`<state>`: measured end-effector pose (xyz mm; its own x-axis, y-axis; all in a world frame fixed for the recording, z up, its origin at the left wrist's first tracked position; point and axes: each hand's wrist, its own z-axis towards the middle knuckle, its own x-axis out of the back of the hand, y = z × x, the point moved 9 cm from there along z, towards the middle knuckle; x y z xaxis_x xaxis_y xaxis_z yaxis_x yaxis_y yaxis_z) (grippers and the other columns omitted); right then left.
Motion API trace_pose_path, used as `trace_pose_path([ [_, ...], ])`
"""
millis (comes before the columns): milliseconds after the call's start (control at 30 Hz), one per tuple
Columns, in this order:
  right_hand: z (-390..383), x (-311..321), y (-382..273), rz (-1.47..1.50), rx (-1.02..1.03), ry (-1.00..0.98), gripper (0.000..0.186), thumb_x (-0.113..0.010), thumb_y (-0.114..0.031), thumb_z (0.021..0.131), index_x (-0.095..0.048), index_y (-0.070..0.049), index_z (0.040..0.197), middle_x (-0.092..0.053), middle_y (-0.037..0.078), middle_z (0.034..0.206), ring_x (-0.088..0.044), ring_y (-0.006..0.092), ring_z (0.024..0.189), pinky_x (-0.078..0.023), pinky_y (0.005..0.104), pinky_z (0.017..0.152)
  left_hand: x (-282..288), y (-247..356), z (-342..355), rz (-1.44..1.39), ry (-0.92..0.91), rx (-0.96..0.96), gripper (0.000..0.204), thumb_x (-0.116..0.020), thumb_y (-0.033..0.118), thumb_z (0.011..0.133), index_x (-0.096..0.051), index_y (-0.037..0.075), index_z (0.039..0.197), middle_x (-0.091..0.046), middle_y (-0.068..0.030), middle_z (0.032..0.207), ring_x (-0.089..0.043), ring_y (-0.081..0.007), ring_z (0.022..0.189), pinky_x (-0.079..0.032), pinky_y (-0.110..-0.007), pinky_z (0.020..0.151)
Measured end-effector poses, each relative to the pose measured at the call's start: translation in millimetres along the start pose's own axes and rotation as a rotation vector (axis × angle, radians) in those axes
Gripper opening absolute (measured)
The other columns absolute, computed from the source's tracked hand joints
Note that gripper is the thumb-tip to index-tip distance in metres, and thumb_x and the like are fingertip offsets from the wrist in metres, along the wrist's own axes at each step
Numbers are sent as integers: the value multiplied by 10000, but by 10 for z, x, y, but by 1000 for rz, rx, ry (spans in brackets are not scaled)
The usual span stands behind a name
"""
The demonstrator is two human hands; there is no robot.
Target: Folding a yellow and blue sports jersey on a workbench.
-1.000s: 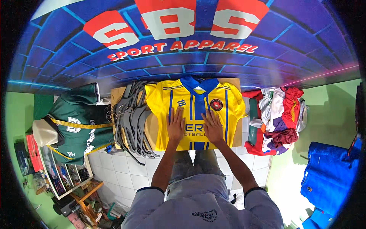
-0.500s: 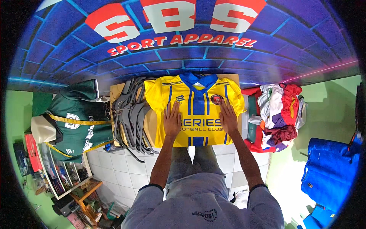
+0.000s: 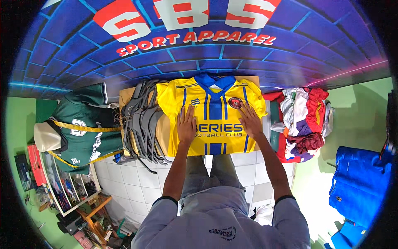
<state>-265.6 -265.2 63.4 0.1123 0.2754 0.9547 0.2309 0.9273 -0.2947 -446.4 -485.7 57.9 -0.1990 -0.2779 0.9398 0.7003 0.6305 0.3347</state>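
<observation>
A: Here we are above the table (image 3: 127,95), and centre stage lies one yellow-and-blue football jersey (image 3: 215,110), front side up, spread across the tan top!

B: And look how it's lined up: blue collar (image 3: 226,84) at the far end, lower edge toward the person. The long axis runs almost straight away from the wearer's body.

A: Is that lower edge a hem or a fold?

B: Can't tell from here. Sleeves, though: two, one flaring out to either side.

A: To the hands, then. Two of them, both on the cloth!

B: The left hand (image 3: 187,125) is flat, palm down, unclenched, fingers pointing up the shirt, just below a small blue emblem (image 3: 195,101). The right hand (image 3: 251,121) is pressed flat too, fingers slanting inward, tips right beside the one round crest (image 3: 235,102).

A: So both are laid on the fabric rather than pinching it. And the flanks?

B: On the left, a heap of grey clothes hangers (image 3: 143,120), overlapping too much to count. Beyond them, one mannequin (image 3: 47,137) in one green jersey (image 3: 85,143), with a yellow measuring tape (image 3: 89,128) showing in two stretches.

A: Over on the right?

B: One tangled pile of garments (image 3: 311,114), red, white, purple and maroon, number unclear. Further out, blue clothing (image 3: 360,178) hangs by the wall.
</observation>
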Motion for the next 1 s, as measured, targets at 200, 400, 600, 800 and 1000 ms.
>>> trace_pose_path([
  [200,-48,-24,-30,182,-71,190,530,-454,-172,1004,-401,-59,1520,-321,123,1630,-262,318,1518,-193,433,1245,-11,0,-77,-248,92,-9,500,-369,257,1075,-370,112,1554,-318,-27,1646,-223,-290,1539,-166,-478,1245],
  [400,-100,-344,-835,645,-201,175,544,-457,-161,1001,-393,-97,1537,-295,132,1642,-265,323,1520,-229,462,1223,-204,436,-378,-260,-12,-106,500,-384,240,1069,-375,102,1549,-326,-37,1641,-227,-294,1537,-147,-488,1247],
  [600,-127,-245,-822,-29,-137,66,572,-484,-200,974,-409,-148,1539,-274,99,1658,-217,320,1535,-158,479,1234,-98,334,-332,-90,-85,-55,515,-379,269,1066,-370,102,1554,-321,-33,1644,-213,-290,1542,-129,-490,1246],
  [800,-183,-112,-543,-53,-70,33,564,-461,-236,992,-395,-146,1545,-273,99,1658,-187,312,1544,-105,473,1243,56,-140,-223,-29,-54,-44,524,-367,273,1067,-353,116,1567,-309,-12,1651,-198,-275,1549,-136,-477,1247],
  [1000,-447,-15,-32,56,-247,203,548,-492,-152,976,-419,-90,1515,-305,178,1628,-309,364,1485,-246,478,1204,197,-242,-213,-156,56,-92,471,-432,225,1050,-422,77,1497,-421,-86,1561,-328,-333,1465,-238,-459,1203],
])
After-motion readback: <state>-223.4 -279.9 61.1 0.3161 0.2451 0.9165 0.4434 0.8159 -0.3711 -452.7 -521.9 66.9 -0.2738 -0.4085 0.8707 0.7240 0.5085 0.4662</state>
